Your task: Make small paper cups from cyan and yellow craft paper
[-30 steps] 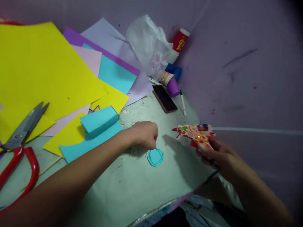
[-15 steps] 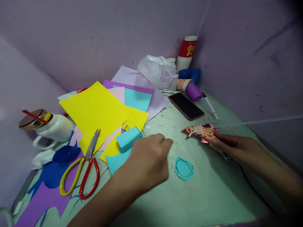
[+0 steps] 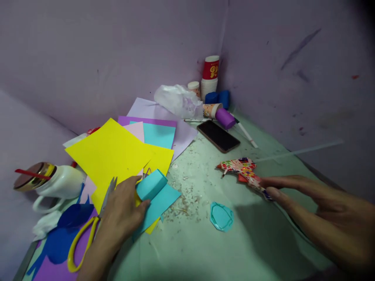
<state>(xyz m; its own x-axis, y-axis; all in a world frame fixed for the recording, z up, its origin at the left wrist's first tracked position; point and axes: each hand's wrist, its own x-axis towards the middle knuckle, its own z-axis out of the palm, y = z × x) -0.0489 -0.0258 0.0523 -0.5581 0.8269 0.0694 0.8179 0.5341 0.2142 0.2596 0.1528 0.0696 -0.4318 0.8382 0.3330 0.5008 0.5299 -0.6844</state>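
Observation:
My left hand (image 3: 120, 214) is at the left end of a rolled cyan paper tube (image 3: 152, 184), thumb and fingers apart around that end. Whether the fingertips touch it I cannot tell. Under the tube lies a cut cyan sheet (image 3: 161, 203). Scissors (image 3: 83, 246) with a yellow handle are partly hidden beneath my left hand and forearm. On the right, a glue gun (image 3: 241, 168) in a floral wrap rests on the table, a clear glue stick (image 3: 299, 151) extending from its back. My right hand (image 3: 319, 212) is by its handle, fingers stretched and loose. Between the hands lies a small cyan paper piece (image 3: 222, 216) with a green outline.
Yellow paper (image 3: 111, 150) and other coloured sheets overlap at the back left. A white mug (image 3: 61, 181) stands at far left, near blue paper scraps (image 3: 63, 238). A phone (image 3: 218, 136), plastic bag (image 3: 177, 100), purple tube (image 3: 225, 118), marker (image 3: 244, 130) and stacked paper cups (image 3: 210, 78) are farther back.
My left hand has moved left to the cyan tube, its fist now opened. My right hand's fingers have loosened at the glue gun's handle. The view has shifted right and upward.

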